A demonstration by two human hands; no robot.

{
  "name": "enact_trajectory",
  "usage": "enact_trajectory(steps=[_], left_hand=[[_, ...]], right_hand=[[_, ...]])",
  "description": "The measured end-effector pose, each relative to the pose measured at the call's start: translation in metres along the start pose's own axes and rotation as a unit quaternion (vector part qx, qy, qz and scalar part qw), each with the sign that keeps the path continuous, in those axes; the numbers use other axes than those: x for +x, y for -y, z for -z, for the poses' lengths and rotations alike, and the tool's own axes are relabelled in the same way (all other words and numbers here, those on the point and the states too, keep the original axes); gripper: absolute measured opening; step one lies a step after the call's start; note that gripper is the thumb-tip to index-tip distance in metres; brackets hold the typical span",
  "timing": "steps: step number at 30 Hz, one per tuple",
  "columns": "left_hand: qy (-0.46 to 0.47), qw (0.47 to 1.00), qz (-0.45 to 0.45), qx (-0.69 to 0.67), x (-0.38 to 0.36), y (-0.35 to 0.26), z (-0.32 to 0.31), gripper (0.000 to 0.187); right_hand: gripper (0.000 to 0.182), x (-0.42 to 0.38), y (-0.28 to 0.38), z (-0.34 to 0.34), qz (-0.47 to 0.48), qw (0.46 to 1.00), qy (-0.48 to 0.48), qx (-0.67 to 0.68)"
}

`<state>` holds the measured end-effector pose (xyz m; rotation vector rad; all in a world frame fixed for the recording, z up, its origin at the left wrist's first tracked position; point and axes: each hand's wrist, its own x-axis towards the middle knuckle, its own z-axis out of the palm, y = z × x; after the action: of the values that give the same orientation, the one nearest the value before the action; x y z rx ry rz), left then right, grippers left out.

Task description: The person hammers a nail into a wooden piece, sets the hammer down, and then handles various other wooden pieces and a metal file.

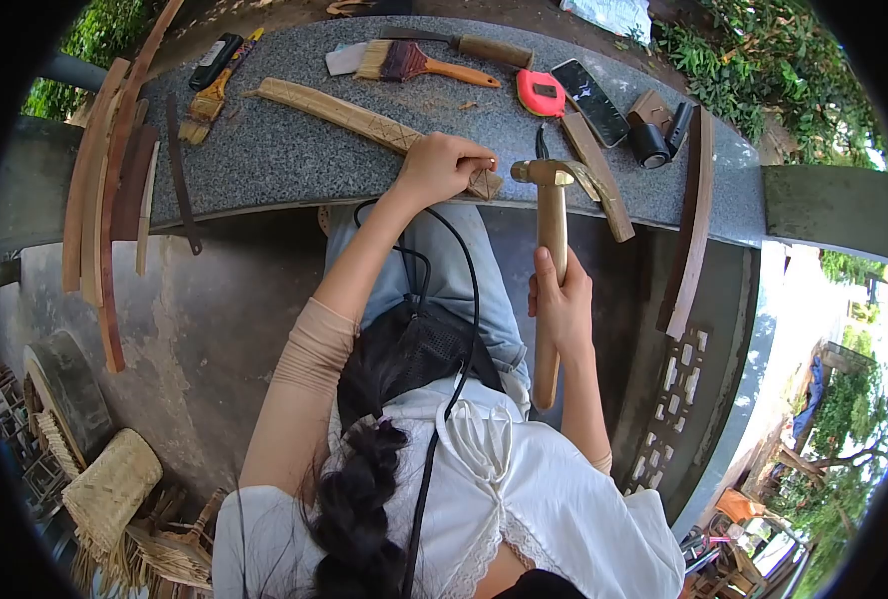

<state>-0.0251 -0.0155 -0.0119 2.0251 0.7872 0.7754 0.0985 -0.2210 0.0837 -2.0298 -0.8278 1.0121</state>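
Note:
My left hand [436, 170] rests on the near end of a long pale wooden strip [349, 120] with lines marked along it, lying slantwise on the stone table. Thumb and fingers are pinched together there; what is between them, if anything, is too small to make out. In my right hand [561, 298] is a hammer [552, 225], gripped by its wooden handle. Its brassy head is up beside the table's front edge, a little right of my left hand and apart from the strip. Behind the hammer head lies another wooden piece [595, 175].
On the stone table [264, 150] lie a wide paintbrush [404, 62], a smaller brush [209, 105], a wooden-handled knife [489, 48], a red tape measure [541, 93] and a phone [591, 103]. Wooden slats [114, 190] overhang the left edge; another slat [690, 220] overhangs at right.

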Motion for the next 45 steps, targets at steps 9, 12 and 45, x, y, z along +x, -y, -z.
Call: enact_trajectory(steps=[9, 12, 45], left_hand=[[-0.006, 1.0, -0.018, -0.005, 0.0, 0.002, 0.001, 0.015], [-0.013, 0.999, -0.045, -0.027, 0.0, 0.005, 0.003, 0.015], [-0.011, 0.998, -0.067, 0.018, -0.004, 0.007, 0.002, 0.015]], right_hand=[[0.04, 0.009, 0.012, 0.003, 0.041, 0.996, -0.032, -0.072], [0.039, 0.009, 0.015, -0.001, 0.085, 0.991, -0.048, -0.092], [0.037, 0.012, 0.002, -0.016, 0.079, 0.979, -0.022, -0.187]])
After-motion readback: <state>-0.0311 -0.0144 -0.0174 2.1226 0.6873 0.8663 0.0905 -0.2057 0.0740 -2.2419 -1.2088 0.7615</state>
